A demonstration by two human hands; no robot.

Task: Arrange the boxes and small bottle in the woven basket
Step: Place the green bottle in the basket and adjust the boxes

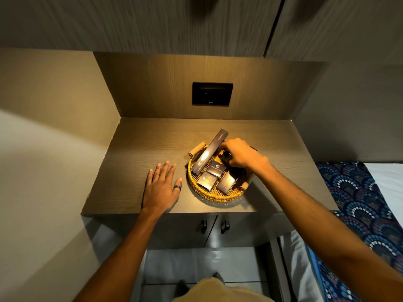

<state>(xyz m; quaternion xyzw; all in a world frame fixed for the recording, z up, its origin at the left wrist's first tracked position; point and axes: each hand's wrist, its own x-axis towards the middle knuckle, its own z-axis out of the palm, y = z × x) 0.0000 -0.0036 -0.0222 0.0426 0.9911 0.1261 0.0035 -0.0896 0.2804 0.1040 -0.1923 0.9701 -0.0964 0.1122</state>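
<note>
A person's right hand (241,154) closes around a small dark bottle (226,154) over the woven basket (214,196) of dark boxes (208,180), while the left hand (161,187) rests open and flat on the desk (139,149) just beside the basket.

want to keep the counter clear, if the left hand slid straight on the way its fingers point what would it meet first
Nothing on the counter: the left hand lies flat, fingers pointing away toward the back wall panel. The woven basket sits off to its right, outside that line. Depth is hard to judge.
</note>
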